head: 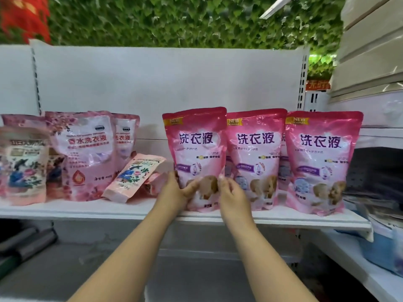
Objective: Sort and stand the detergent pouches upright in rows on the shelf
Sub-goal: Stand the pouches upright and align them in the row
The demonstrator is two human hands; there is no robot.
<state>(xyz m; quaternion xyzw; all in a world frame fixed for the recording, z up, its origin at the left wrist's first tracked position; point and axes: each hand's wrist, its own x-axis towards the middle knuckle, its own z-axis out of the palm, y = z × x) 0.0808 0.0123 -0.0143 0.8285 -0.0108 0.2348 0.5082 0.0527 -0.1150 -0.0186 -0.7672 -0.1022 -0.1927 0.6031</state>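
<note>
Three bright pink pouches stand upright side by side on the white shelf (130, 211): left one (196, 149), middle one (256, 153), right one (320, 158). My left hand (177, 189) grips the lower left edge of the left pouch, thumb across its front. My right hand (231, 191) pinches that pouch's lower right corner. Further left stand two pale pink pouches, one (87, 153) in front of the other (126, 136). A small flowered pouch (134, 178) lies tilted on the shelf, and others like it (23, 168) stand at the far left.
The white back panel (170, 83) closes the shelf behind the pouches. Green artificial leaves (185, 20) hang above. Stacked packaged goods (370, 62) fill the right side. A lower shelf (65, 269) with dark items lies below my arms.
</note>
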